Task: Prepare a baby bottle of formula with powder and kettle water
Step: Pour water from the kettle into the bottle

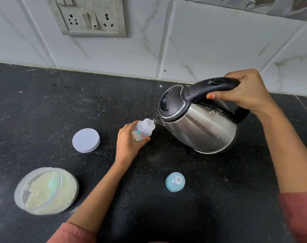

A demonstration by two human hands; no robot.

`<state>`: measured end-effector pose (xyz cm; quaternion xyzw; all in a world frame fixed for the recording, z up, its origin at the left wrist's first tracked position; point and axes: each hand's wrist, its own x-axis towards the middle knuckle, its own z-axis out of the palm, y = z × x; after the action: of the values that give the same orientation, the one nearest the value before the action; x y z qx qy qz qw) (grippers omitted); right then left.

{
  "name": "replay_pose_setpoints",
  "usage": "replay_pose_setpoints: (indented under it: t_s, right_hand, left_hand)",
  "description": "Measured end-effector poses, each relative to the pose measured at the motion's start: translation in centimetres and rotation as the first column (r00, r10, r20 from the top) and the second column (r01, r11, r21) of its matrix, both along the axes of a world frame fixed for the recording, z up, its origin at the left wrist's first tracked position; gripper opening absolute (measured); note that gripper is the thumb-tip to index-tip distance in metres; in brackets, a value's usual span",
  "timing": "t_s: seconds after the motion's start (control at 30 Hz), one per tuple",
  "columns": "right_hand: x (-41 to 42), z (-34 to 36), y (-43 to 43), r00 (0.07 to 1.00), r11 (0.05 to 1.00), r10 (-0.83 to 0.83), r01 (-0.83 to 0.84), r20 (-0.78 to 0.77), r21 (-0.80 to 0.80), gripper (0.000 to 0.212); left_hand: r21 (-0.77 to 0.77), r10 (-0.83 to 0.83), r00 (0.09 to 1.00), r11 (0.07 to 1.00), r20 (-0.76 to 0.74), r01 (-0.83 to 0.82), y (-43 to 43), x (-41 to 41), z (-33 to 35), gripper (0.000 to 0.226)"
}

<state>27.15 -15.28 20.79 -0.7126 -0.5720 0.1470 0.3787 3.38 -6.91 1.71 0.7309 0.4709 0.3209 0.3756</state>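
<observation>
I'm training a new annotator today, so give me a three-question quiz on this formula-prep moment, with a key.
1. True or false: the right hand grips the kettle by its handle.
2. What does the left hand hold? A) a spoon B) the bottle C) a cup
3. Fill in: the powder tub stands ____ (open or closed).

Key: 1 true; 2 B; 3 open.

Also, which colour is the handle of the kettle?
Black, plain, with no pattern. The head view, the only one, shows the kettle handle clearly.
</observation>
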Motion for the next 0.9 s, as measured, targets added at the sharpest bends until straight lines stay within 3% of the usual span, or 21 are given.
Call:
replay_pose_setpoints:
  t_s: [0.27,0.9]
  right_hand:
    - [-0.32,0.49,0.21,1.0,1.0,-0.017,0.017,0.007,0.011,0.036]
    - [0.05,0.45,-0.11,1.0,1.0,0.004,-0.004,0.023,0.006,0.023]
  left_hand:
    - [-0.006,-0.009,1.0,1.0,0.01,0.009,-0.15,-0.16,0.25,0.062]
    - [-0.03,0.002,0.999,1.0,0.049,-0.001,-0.37,0.0,0.4,0.061]
